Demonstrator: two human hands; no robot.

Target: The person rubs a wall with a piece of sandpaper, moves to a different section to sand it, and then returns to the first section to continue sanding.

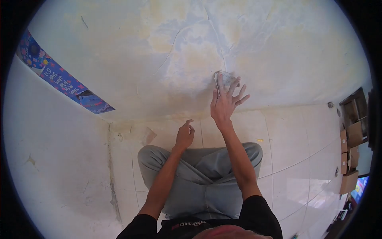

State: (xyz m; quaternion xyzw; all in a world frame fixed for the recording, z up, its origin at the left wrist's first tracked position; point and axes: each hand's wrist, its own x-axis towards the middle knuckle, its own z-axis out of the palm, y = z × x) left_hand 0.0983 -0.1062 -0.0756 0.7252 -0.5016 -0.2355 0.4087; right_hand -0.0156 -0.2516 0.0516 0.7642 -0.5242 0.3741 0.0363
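My right hand (225, 101) presses a piece of whitish, dusty sandpaper (228, 77) flat against the wall (195, 59), its fingers spread over the sheet. Patches of grey-white and yellowish paint cover this wall, with thin cracks running down toward the sheet. My left hand (185, 135) hangs above my crossed legs, near the foot of the wall. It holds nothing that I can see; the index finger is stretched out and the others are loosely bent.
A brownish scrap (150, 136) lies on the tiled floor (288, 159) to the left, and a small yellow object (260, 140) to the right. A blue poster strip (71, 81) hangs in the left corner. Cardboard boxes (349, 182) are stacked at the far right.
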